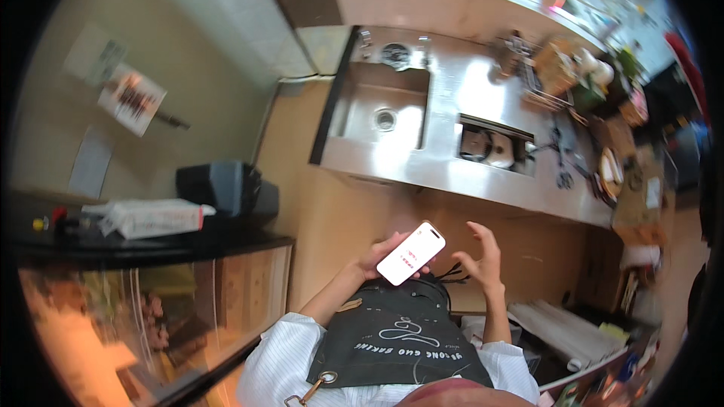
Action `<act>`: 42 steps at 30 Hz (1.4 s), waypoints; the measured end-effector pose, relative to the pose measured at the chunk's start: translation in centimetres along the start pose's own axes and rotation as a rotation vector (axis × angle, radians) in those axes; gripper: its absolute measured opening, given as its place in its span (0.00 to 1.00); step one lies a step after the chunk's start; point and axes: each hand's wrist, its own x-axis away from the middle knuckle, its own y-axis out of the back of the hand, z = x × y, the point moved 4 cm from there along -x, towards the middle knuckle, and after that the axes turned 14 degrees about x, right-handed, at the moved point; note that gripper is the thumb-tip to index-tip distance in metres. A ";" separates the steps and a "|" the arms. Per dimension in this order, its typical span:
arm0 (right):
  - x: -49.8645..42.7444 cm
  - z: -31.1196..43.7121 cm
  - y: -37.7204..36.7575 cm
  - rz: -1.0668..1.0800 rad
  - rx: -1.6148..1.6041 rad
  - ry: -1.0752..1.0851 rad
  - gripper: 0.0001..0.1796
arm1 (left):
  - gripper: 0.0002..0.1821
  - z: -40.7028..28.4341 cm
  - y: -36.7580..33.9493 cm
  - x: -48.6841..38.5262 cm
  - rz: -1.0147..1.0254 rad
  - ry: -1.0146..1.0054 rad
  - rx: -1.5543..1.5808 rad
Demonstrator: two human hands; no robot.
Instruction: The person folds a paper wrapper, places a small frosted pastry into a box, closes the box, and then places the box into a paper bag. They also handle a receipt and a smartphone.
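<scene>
My left hand (380, 254) holds a smartphone (412, 254) from beneath, in front of my waist. The phone's lit white screen faces up and bears some writing. Just right of the phone, my right hand (482, 260) is raised with its thumb and fingers apart, touching nothing. Below both hands is a dark apron (390, 345) with a printed line drawing, worn over a striped shirt. A metal ring and clip (326, 377) hang at the apron's edge.
Ahead stands a steel counter (447, 90) with a sink (384, 102) and a recessed bin (495, 147). Scissors (563, 178), a wire basket (546, 96) and a cardboard box (636, 203) are to the right. A glass display case (249, 288) is at left, an open drawer (594, 367) at lower right.
</scene>
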 end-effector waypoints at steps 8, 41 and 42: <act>-10.9 3.0 -17.6 0.499 -0.247 -0.099 0.07 | 0.50 -9.3 2.5 16.4 -0.210 -0.718 0.008; -76.8 36.2 -53.7 0.221 -0.097 0.250 0.12 | 0.40 -81.3 -0.3 31.1 -0.222 -1.214 -0.093; -79.8 37.4 -53.5 0.213 -0.152 0.271 0.11 | 0.41 -83.4 -0.6 30.2 -0.238 -1.207 -0.098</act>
